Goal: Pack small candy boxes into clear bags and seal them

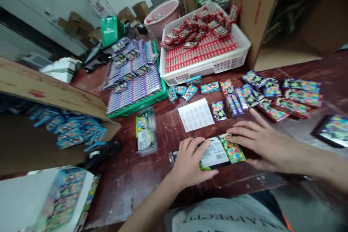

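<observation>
In front of my body lies a flat clear-plastic package [214, 153] with a white label and black and green edges. My left hand [187, 161] holds its left end, fingers along the far edge and thumb along the near one. A small green candy-style packet [234, 150] with colourful print lies at the right end of the package. Over it, my right hand [262, 143] has its fingers stretched and apart, fingertips touching the packet's far edge. Just beyond are a white label sheet [196, 114] and a dark printed packet [219, 111]. A similar clear package [146, 130] lies to the left.
A white crate [205, 70] of red packs and a green tray [138, 106] of purple packs stand behind. Loose blue packets [189, 92] and red packets [272, 110] lie nearby. Cardboard boxes [54, 90] flank the table; a black device [104, 152] sits left.
</observation>
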`<state>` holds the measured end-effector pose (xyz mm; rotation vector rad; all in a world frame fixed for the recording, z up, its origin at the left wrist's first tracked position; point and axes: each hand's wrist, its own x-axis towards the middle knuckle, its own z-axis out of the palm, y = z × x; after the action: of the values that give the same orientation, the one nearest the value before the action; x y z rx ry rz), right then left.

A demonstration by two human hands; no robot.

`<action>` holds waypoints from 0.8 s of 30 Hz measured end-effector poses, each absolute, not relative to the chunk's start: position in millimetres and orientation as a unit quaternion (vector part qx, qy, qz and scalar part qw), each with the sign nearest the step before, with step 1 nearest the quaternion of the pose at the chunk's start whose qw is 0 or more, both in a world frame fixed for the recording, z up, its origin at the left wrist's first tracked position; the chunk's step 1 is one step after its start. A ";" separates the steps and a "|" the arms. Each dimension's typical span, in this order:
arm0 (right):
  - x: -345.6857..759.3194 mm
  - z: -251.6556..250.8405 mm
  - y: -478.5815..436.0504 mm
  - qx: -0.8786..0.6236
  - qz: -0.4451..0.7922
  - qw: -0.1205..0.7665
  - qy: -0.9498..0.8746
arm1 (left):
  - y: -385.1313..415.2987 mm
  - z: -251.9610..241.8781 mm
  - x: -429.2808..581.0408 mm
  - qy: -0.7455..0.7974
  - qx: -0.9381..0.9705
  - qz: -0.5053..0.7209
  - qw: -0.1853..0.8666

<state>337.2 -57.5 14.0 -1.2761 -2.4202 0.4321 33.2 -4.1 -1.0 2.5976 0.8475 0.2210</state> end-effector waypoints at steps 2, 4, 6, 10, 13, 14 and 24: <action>330.9 16.3 -52.7 -0.441 0.152 0.186 -0.865 | -3.8 -5.4 30.7 0.309 0.927 0.077 0.197; 327.2 23.4 -48.4 -0.422 0.172 0.181 -0.872 | -3.9 -7.1 31.5 0.314 0.925 0.086 0.194; 325.5 29.6 -45.5 -0.425 0.191 0.185 -0.865 | -5.0 -5.5 35.1 0.332 0.916 0.111 0.194; 317.0 23.5 -47.1 -0.503 0.285 0.276 -0.768 | -14.4 4.3 51.2 0.441 0.859 0.176 0.194; 302.9 1.4 -47.4 -0.528 0.384 0.382 -0.654 | -20.5 6.7 65.6 0.515 0.797 0.209 0.238; 299.2 -6.4 -45.6 -0.531 0.398 0.408 -0.627 | -20.6 5.0 68.4 0.521 0.779 0.218 0.272; 287.1 -5.8 -17.4 -0.498 0.494 0.342 -0.625 | 3.4 -23.6 40.2 0.407 0.593 0.282 0.635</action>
<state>287.1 -17.4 -5.8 -1.2953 -1.6237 1.2855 40.2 3.4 -23.6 1.3551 0.9300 0.6440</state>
